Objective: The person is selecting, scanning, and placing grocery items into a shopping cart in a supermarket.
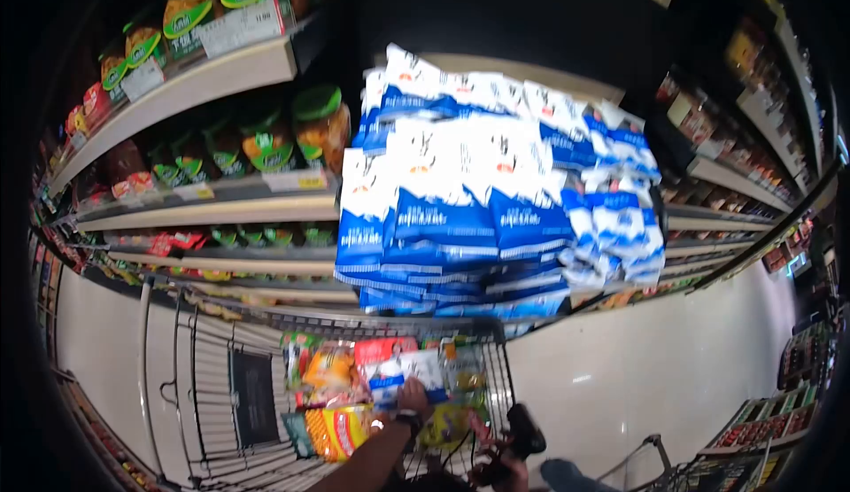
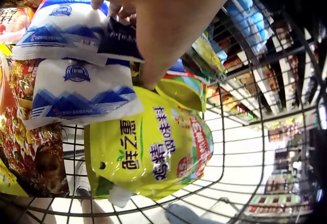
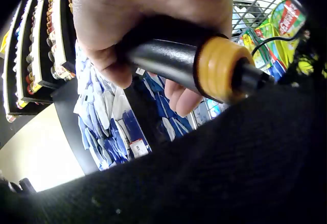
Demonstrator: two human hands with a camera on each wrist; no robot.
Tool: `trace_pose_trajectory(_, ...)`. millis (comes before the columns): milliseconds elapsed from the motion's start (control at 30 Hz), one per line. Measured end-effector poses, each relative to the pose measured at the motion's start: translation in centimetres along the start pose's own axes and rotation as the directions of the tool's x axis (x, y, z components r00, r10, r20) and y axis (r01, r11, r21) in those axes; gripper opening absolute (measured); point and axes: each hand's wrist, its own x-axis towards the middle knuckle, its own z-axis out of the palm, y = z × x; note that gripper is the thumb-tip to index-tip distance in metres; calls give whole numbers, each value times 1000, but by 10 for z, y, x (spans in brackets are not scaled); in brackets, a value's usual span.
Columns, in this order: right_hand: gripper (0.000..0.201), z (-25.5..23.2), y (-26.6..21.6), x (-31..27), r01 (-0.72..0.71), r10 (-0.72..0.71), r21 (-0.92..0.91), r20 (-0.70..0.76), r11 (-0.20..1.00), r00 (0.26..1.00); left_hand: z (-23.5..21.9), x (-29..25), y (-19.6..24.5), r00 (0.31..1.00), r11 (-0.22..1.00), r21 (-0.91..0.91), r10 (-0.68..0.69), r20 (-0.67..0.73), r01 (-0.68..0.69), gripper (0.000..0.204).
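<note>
In the cart, my left hand reaches down over the blue-and-white bags, its fingers bent over the dark blue part of one bag. The left wrist view shows the thumb on the near side of that bag. Two white bags with blue mountain prints lie beside the hand, and a yellow-green pouch is just below the thumb. My right hand, outside the cart's right side, grips a black handle with an orange ring; its far end is out of sight.
A tall stack of blue-and-white bags stands ahead, beyond the wire cart. Shelves of green-lidded jars run along the left. A red-and-yellow packet and other packets lie in the cart. Pale floor extends to the right.
</note>
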Motion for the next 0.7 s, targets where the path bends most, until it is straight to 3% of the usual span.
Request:
trace_pose_trajectory(33, 37, 17, -8, 4, -11, 21, 78, -136, 997, 991, -33, 27, 4, 918, 928, -328, -34, 394, 175, 58)
trace_pose_trajectory(67, 52, -7, 5, -2, -68, 74, 80, -64, 994, 995, -46, 14, 8, 919, 972, -189, -57, 390, 140, 53)
trace_pose_trajectory(100, 53, -13, 13, -9, -51, 60, 102, -93, 994, 994, -47, -4, 14, 921, 993, -44, -80, 382, 105, 48)
trace_pose_trajectory(133, 53, -12, 12, -7, -41, 50, 96, -89, 995, 995, -36, -6, 16, 925, 993, -51, -80, 372, 106, 48)
trace_pose_trajectory(200, 53, -7, 13, -16, -75, 81, 68, -103, 995, 991, -23, -16, 8, 945, 983, 171, -1, 326, -58, 61)
trace_pose_trajectory(233, 52, -4, 13, -21, -92, 97, 54, -111, 994, 989, -34, -7, 0, 945, 983, 172, 1, 326, -61, 61)
trace_pose_trajectory(300, 52, -1, 12, -29, -126, 128, 26, -126, 992, 984, -70, 32, -19, 701, 955, -292, 167, 693, 61, 54)
trace_pose_trajectory(333, 52, -16, 19, -18, -127, 132, 68, -84, 990, 988, -52, 22, -20, 760, 965, -262, 177, 625, -9, 52)
trace_pose_trajectory(367, 57, -16, 14, -12, -108, 109, 29, -32, 994, 994, -58, 29, -19, 760, 965, -262, 177, 625, -8, 52)
trace_pose_trajectory(433, 67, -6, 6, -20, -44, 51, -147, 47, 988, 998, -92, 10, -29, 690, 933, -308, 98, 717, 188, 54)
trace_pose_trajectory(467, 64, -7, 1, -7, -69, 84, -173, 80, 982, 993, -98, 8, -43, 748, 740, -559, 117, 653, 373, 52)
trace_pose_trajectory(500, 60, 1, -4, -1, -110, 132, -164, 134, 980, 982, -100, 11, -62, 808, 450, -748, 91, 582, 488, 49)
trace_pose_trajectory(533, 56, 9, -10, 5, -151, 180, -160, 187, 976, 966, -140, 24, -69, 645, 8, -645, 19, 764, 764, 46)
trace_pose_trajectory(567, 51, 21, -14, 5, -221, 249, -130, 270, 966, 930, -193, 32, -78, 441, -452, -378, 38, 897, 808, 42)
trace_pose_trajectory(633, 46, 34, 4, -5, -50, 72, -201, 102, 978, 992, -240, 4, -95, 395, -603, -298, 30, 918, 740, 34)
trace_pose_trajectory(700, 49, 80, -23, -16, -103, 155, -184, 292, 978, 944, -311, 15, -117, 595, -875, -269, 27, 803, 403, 37)
